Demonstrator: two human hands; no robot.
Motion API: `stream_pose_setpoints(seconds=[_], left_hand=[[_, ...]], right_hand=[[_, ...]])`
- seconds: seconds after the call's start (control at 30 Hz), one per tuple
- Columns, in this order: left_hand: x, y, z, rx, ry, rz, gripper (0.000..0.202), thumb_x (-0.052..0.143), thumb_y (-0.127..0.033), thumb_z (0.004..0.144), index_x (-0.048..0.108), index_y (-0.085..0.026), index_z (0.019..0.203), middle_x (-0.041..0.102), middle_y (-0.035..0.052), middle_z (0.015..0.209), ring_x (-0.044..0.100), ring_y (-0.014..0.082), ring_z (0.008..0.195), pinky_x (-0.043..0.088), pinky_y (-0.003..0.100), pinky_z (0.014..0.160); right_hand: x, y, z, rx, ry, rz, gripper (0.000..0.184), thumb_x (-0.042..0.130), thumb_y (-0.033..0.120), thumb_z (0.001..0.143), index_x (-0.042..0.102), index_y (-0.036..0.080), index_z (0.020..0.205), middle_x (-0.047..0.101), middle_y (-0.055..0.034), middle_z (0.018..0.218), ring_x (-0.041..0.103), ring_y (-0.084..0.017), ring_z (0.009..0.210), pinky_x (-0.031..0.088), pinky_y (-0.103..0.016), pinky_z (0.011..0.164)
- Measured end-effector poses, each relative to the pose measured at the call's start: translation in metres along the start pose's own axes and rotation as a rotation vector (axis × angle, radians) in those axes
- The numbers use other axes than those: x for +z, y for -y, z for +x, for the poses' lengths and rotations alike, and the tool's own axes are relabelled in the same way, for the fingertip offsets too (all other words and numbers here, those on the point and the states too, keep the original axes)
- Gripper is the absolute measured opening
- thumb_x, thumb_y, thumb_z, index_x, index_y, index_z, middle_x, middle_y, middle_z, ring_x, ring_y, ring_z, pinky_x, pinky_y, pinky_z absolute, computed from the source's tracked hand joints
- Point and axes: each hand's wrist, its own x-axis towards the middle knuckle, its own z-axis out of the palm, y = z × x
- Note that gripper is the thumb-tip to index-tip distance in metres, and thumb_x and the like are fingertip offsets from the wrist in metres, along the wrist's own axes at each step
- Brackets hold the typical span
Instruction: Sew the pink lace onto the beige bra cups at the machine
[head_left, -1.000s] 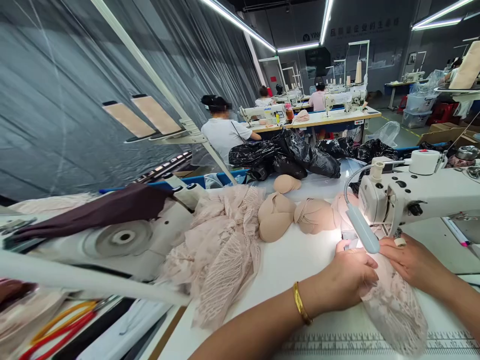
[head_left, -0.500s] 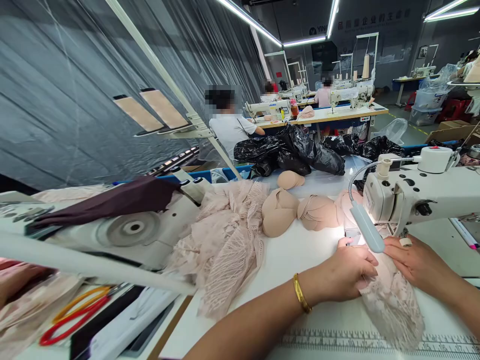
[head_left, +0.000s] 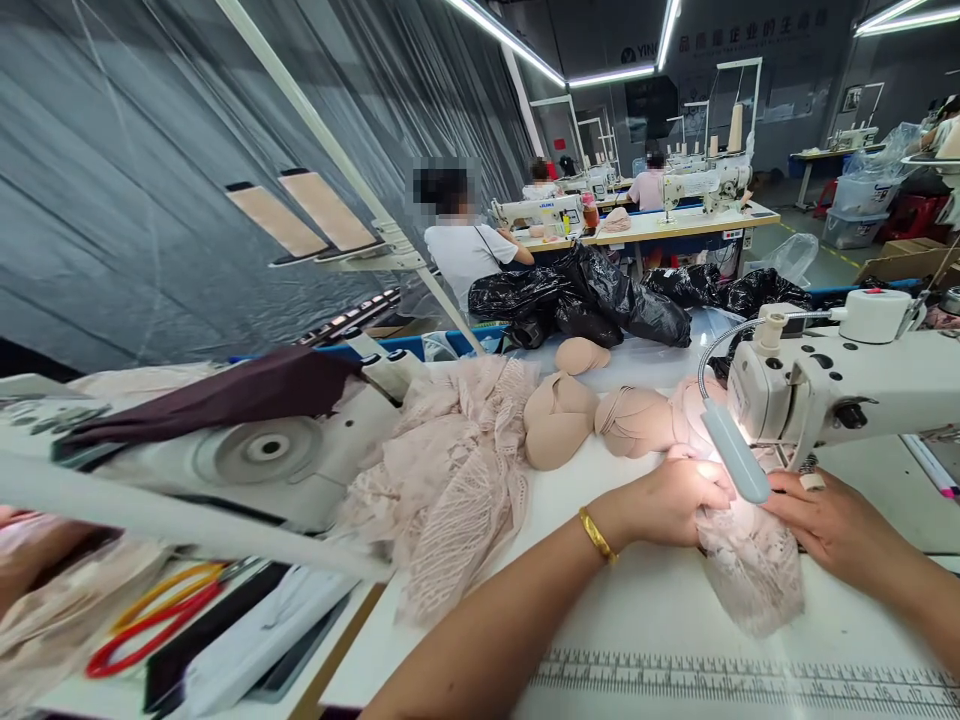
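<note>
A pale pink lace piece (head_left: 754, 570) lies under the head of a white sewing machine (head_left: 862, 390), its loose end spreading toward me on the table. My left hand (head_left: 671, 500), with a gold bangle at the wrist, has its fingers closed on the lace's left side close to the needle area. From the right, my right hand (head_left: 825, 515) rests with fingers stretched out against the lace. A grey lamp (head_left: 733, 450) on a bendable neck lights the spot and hides the needle and part of the fabric.
Beige moulded cups (head_left: 559, 420) and a heap of lace (head_left: 457, 480) lie left of my hands. A printed ruler (head_left: 750, 675) runs along the table's front. Red-handled scissors (head_left: 154, 625) lie at lower left. Black plastic bags (head_left: 585, 300) and a seated person (head_left: 465, 250) are beyond.
My left hand has moved up and slightly left, nearer the machine. The lace's hanging end has drawn away from the ruler toward the machine. My right hand has barely moved.
</note>
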Motion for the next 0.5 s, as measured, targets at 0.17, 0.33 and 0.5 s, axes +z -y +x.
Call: stream_pose_setpoints(seconds=[0.17, 0.33, 0.5], left_hand=[[-0.001, -0.001, -0.004, 0.016, -0.018, -0.017, 0.016, 0.065, -0.026, 0.093, 0.069, -0.019, 0.080, 0.074, 0.0018, 0.091, 0.060, 0.0180, 0.085, 0.036, 0.038, 0.090], [0.000, 0.001, -0.004, 0.018, -0.042, -0.010, 0.004, 0.067, -0.022, 0.090, 0.072, -0.021, 0.090, 0.075, -0.0009, 0.098, 0.062, 0.0188, 0.090, 0.034, 0.039, 0.090], [0.005, 0.007, -0.001, -0.028, -0.070, 0.060, 0.014, 0.070, -0.023, 0.088, 0.074, -0.026, 0.101, 0.076, -0.0021, 0.109, 0.063, 0.0193, 0.099, 0.032, 0.038, 0.095]], right_hand=[[-0.002, 0.004, -0.001, -0.057, 0.053, 0.074, 0.032, 0.041, 0.009, 0.103, 0.067, 0.024, 0.094, 0.074, -0.0049, 0.113, 0.061, -0.025, 0.105, 0.052, -0.038, 0.084], [-0.006, 0.005, 0.000, -0.039, 0.053, 0.088, 0.032, 0.042, 0.010, 0.103, 0.068, 0.027, 0.096, 0.075, -0.0036, 0.104, 0.065, -0.024, 0.098, 0.053, -0.035, 0.075], [-0.003, -0.004, -0.003, 0.026, 0.012, 0.032, 0.031, 0.042, 0.015, 0.101, 0.069, 0.029, 0.102, 0.075, -0.0036, 0.101, 0.067, -0.026, 0.094, 0.055, -0.037, 0.074]])
